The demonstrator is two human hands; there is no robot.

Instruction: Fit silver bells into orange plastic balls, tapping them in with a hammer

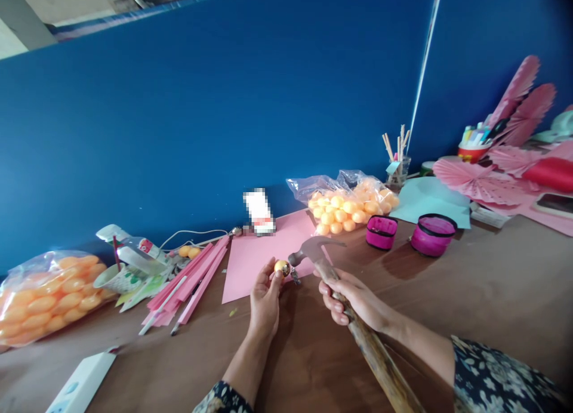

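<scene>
My left hand (265, 299) is closed, pinching a small yellow-orange ball (279, 266) between thumb and fingers above the table. A shiny metal piece (286, 271) shows at the ball's right side, and a small dark dangling piece (295, 276) hangs close by; whether they are joined is unclear. My right hand (351, 296) is wrapped round the wooden handle of a claw hammer (378, 356). The hammer's striking face is right beside the ball; I cannot tell if they touch. A pink sheet (244, 270) lies beneath and behind the hammer head.
Bags of orange balls stand at the left (49, 293) and back (340, 210). Pink paper strips (192, 281), a plastic bottle (141, 255) and a white box (83, 383) lie left. Two magenta containers (381, 233) and pink paper fans (478, 183) are right. A blue partition (201, 114) bounds the table.
</scene>
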